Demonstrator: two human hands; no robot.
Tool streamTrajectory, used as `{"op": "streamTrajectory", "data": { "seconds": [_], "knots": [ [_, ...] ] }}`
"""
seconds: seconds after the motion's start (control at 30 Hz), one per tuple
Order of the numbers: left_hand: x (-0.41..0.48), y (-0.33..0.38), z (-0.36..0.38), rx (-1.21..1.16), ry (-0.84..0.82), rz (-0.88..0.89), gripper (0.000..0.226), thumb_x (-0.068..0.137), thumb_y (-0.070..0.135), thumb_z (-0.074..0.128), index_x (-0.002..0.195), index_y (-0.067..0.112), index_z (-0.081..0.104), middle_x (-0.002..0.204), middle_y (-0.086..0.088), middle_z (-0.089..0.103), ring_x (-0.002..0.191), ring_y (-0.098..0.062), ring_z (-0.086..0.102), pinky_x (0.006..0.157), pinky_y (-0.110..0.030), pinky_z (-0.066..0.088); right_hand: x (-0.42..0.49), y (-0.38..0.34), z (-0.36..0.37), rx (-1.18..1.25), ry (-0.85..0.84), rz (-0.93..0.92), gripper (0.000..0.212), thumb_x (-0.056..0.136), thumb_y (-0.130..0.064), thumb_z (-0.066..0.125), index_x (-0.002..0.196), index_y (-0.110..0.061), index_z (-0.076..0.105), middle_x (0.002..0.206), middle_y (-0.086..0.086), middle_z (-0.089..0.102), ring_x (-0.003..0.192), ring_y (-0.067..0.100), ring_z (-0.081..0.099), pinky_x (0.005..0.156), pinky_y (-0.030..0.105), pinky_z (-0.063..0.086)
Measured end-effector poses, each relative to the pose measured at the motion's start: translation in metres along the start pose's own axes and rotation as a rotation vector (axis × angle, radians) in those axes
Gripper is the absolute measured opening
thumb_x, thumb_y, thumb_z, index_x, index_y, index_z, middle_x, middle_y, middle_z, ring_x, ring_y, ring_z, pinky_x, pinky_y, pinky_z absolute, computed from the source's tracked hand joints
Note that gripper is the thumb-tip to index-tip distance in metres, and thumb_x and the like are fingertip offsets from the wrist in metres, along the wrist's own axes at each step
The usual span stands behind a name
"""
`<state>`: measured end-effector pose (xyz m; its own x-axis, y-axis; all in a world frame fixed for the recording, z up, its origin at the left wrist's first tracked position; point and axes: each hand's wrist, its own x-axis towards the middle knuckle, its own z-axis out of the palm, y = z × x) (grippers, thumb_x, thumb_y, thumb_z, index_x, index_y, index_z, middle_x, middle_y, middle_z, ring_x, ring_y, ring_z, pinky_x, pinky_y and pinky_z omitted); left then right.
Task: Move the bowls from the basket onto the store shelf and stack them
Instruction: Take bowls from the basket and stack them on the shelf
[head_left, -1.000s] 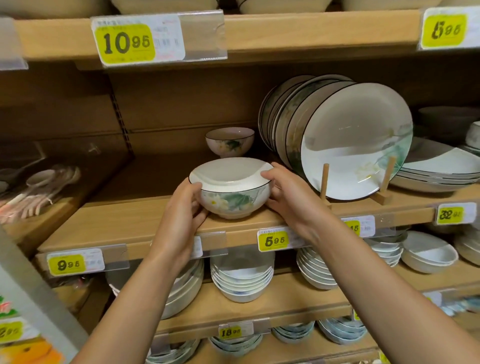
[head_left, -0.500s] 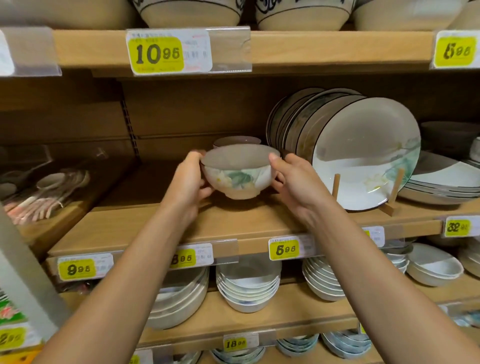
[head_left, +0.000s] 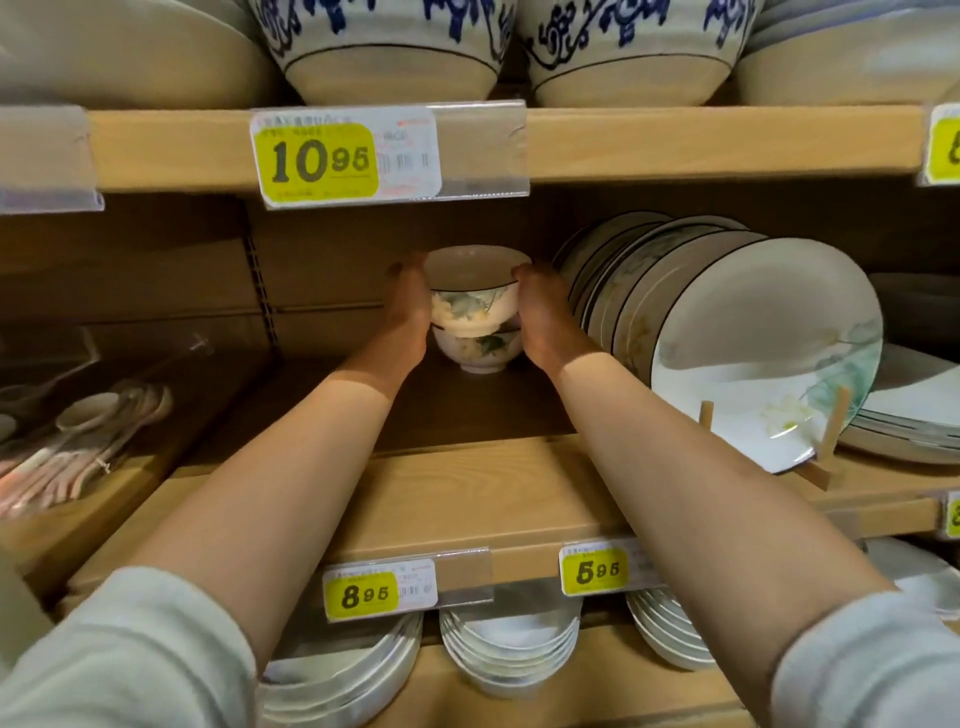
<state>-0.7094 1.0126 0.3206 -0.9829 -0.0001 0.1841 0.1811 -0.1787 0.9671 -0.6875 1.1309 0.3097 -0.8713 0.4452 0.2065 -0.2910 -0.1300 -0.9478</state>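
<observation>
A wooden store shelf (head_left: 467, 493) fills the view, with an upper shelf board (head_left: 675, 145) running across above it. On that board large blue-patterned bowls (head_left: 389, 47) are set side by side. At the right of the middle shelf a row of dark-rimmed plates (head_left: 763, 343) is propped upright against the pegs of a wooden stand (head_left: 836, 421). On the level below, near the bottom edge, stacks of white bowls (head_left: 509, 644) are ranged. At the left, a heap of pale spoons (head_left: 88, 431) is laid in a side compartment. Both bare forearms, in pale sleeves, are stretched to the far back of the middle shelf. There the left hand (head_left: 410, 312) and the right hand (head_left: 545, 317) are curled round opposite sides of the upper bowl (head_left: 475, 291), which is gripped between them, with fingertips at its rim. This flower-painted bowl is held upright with its foot inside the rim of the lower bowl (head_left: 480, 348), a matching one standing on the shelf just left of the plates; whether it rests fully there cannot be told. Yellow price tags are clipped to the shelf edges: a 10.95 tag (head_left: 322, 161) above, an 8.95 tag (head_left: 363, 595) and a 5.95 tag (head_left: 597, 571) nearer.
</observation>
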Motion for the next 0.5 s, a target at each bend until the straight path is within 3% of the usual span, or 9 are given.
{"op": "streamTrajectory", "data": {
  "seconds": [0.1, 0.2, 0.27, 0.5],
  "knots": [
    [0.019, -0.009, 0.006, 0.017, -0.035, 0.009, 0.043, 0.102, 0.034, 0.032, 0.130, 0.008, 0.053, 0.125, -0.017, 0.062, 0.114, -0.028, 0.060, 0.102, -0.040, 0.047, 0.019, 0.001, 0.006, -0.052, 0.054, -0.021, 0.038, 0.099, -0.016, 0.037, 0.135, -0.012, 0.048, 0.115, 0.011, 0.059, 0.099, 0.025, 0.058, 0.076, 0.031, 0.049],
    [0.034, -0.019, 0.013, 0.028, -0.076, 0.005, 0.047, 0.102, 0.037, 0.032, 0.130, 0.008, 0.055, 0.126, -0.017, 0.062, 0.116, -0.029, 0.059, 0.106, -0.042, 0.044, 0.033, 0.009, 0.009, -0.104, 0.100, -0.018, 0.042, 0.102, -0.019, 0.032, 0.142, -0.012, 0.042, 0.133, 0.016, 0.053, 0.118, 0.031, 0.054, 0.099, 0.043, 0.048],
    [0.044, -0.025, 0.016, 0.051, -0.081, 0.008, 0.046, 0.101, 0.038, 0.034, 0.132, 0.009, 0.053, 0.128, -0.017, 0.060, 0.118, -0.029, 0.057, 0.107, -0.042, 0.042, 0.042, 0.016, 0.010, -0.137, 0.128, -0.044, 0.043, 0.103, -0.019, 0.030, 0.144, -0.011, 0.039, 0.140, 0.017, 0.049, 0.125, 0.033, 0.049, 0.107, 0.046, 0.041],
    [0.075, -0.054, 0.018, 0.106, -0.023, 0.016, 0.045, 0.100, 0.037, 0.039, 0.137, 0.012, 0.042, 0.129, -0.014, 0.056, 0.115, -0.028, 0.055, 0.101, -0.040, 0.044, 0.061, 0.039, 0.015, -0.315, 0.181, -0.160, 0.046, 0.104, -0.018, 0.029, 0.149, -0.006, 0.030, 0.149, 0.017, 0.039, 0.137, 0.032, 0.037, 0.113, 0.037, 0.031]
  ]
}}
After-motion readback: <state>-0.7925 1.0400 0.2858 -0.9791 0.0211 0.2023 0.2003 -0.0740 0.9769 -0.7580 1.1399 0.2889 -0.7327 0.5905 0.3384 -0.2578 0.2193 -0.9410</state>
